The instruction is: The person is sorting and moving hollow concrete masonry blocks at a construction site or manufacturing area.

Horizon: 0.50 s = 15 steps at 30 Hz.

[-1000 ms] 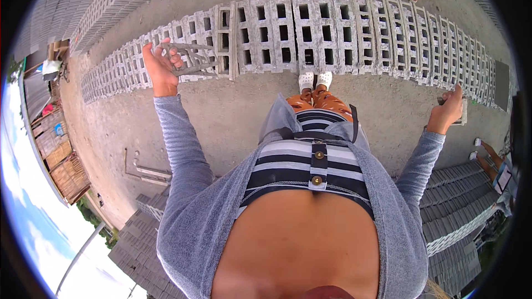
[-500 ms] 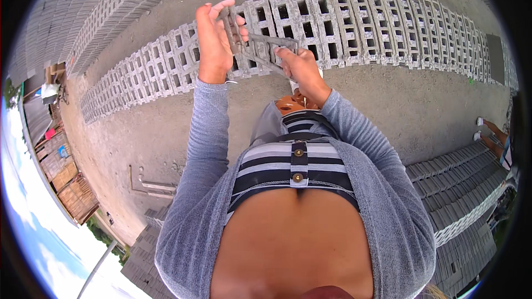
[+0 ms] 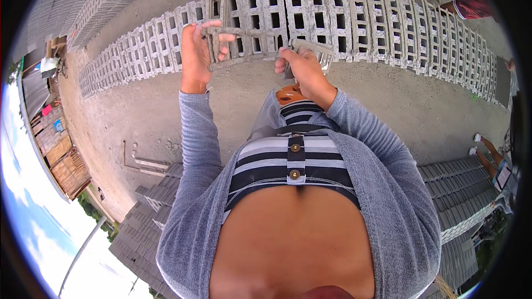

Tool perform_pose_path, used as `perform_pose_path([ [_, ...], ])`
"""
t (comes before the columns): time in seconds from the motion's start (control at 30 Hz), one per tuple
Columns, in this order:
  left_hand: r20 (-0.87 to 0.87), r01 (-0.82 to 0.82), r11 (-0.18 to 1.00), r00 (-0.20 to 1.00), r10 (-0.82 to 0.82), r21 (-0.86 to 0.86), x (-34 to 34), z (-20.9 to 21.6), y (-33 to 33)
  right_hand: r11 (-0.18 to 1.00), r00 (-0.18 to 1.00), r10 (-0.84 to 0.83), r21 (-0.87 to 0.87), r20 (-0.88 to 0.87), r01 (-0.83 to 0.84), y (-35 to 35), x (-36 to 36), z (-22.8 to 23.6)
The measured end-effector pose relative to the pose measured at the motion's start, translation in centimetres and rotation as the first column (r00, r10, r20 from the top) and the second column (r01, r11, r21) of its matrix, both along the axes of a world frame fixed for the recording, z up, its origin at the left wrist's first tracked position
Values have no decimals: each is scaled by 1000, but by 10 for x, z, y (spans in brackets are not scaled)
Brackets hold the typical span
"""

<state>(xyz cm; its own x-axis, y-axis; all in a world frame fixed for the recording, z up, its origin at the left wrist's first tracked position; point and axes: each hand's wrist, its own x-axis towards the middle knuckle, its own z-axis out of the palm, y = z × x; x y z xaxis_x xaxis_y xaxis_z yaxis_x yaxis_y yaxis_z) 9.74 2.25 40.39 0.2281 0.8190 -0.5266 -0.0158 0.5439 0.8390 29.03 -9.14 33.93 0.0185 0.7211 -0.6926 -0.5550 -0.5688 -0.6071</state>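
Right hand (image 3: 305,71) has come in from well out to the right, where it was a second ago, and is now near the left hand (image 3: 200,54).

Left hand: half open, palm turned inward, fingers hooked round the outer end of a grey frame (image 3: 241,31), thumb raised. Frame is hollow and spans toward the right hand, held in the air above the near edge of the block row (image 3: 306,9).

Right hand: clenched, thumb on top, fingers curled under, grasping a grey grate (image 3: 320,49) that shows beyond the knuckles. Cannot tell whether frame and grate touch.

Block row: hollow blocks side by side across the ground (image 3: 249,91), cells facing up. Cell interiors dark; contents cannot be made out.

Surroundings: stacked grey pieces at upper left (image 3: 108,8), lower left (image 3: 141,238) and right (image 3: 460,191). Person in maroon shorts (image 3: 471,3) beyond the row, upper right; second person (image 3: 505,174) at the right rim.
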Motion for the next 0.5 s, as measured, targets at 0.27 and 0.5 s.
perform_pose_path([
  [0.27, -48, 296, 954, 954, -297, -40, 88, -37, -49, 992, 994, -103, 75, -35, 106, -14, -18, 11],
  [0.5, -292, 420, 898, 882, -369, 134, 82, -62, -37, 990, 985, 94, -113, 146, -78, 0, -14, 19],
])
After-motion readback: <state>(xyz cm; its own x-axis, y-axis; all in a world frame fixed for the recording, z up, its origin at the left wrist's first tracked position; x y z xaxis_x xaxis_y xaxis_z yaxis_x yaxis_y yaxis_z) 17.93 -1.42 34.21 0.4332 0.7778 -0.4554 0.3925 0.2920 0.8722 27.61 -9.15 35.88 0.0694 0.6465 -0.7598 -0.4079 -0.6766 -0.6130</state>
